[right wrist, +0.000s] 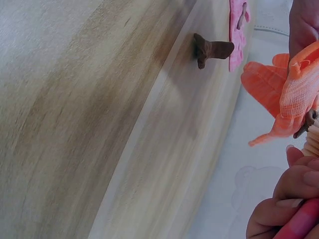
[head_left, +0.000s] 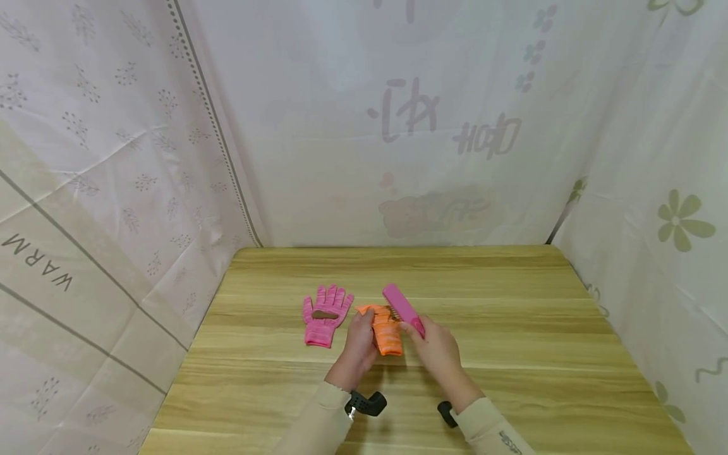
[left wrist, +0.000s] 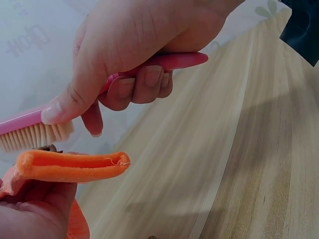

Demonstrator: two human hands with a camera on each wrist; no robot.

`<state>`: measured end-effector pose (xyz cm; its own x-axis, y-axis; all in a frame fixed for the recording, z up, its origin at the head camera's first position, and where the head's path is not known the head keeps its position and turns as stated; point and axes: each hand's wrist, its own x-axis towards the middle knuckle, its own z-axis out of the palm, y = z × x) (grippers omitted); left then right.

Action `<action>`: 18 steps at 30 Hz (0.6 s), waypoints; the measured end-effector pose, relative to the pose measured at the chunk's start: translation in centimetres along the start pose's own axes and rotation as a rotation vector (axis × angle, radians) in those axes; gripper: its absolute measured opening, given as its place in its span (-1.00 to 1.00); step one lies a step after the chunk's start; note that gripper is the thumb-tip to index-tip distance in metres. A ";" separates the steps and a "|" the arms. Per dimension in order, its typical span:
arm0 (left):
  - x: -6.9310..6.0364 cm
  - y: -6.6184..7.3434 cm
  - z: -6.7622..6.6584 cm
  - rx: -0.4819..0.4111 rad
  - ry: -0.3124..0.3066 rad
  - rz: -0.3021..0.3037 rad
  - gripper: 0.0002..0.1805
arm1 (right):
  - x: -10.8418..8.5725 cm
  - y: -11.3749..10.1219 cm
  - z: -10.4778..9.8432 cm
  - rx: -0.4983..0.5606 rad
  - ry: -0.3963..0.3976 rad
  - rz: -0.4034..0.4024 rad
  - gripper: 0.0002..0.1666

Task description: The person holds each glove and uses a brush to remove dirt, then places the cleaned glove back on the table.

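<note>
My left hand [head_left: 359,344] holds an orange knitted glove [head_left: 389,338] above the table, its cuff toward me. In the left wrist view the glove's open cuff [left wrist: 75,169] lies across that hand. My right hand [head_left: 440,351] grips the handle of a pink brush [head_left: 402,308], fingers curled round it and thumb along its back. Pale bristles [left wrist: 35,137] face down onto a dark brown patch on the glove, which the right wrist view also shows beside the bristles [right wrist: 312,142].
Left of my hands a pink glove [head_left: 320,333] lies flat, fingers away from me, with a brown piece [head_left: 325,314] across its palm. The right wrist view shows a brown lump [right wrist: 214,50] near the pink glove. Patterned curtains [head_left: 352,158] surround the wooden table [head_left: 512,303].
</note>
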<state>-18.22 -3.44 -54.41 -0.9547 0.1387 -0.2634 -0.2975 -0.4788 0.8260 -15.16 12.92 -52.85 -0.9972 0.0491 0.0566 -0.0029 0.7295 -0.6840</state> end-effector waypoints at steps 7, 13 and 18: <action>-0.2 0.1 0.0 0.003 0.006 0.013 -0.54 | 0.0 0.2 -0.3 0.011 -0.004 0.008 -0.45; 0.0 0.3 0.0 -0.021 -0.005 0.005 -0.62 | 0.1 0.3 -0.3 0.054 -0.017 0.026 -0.48; 0.0 0.5 0.1 -0.038 -0.014 0.002 -0.61 | 0.1 0.3 -0.2 0.135 -0.020 0.040 -0.49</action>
<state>-18.35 -3.61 -53.96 -0.9555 0.1498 -0.2540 -0.2947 -0.5118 0.8069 -15.30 13.28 -52.95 -0.9980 0.0616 0.0141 0.0278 0.6286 -0.7772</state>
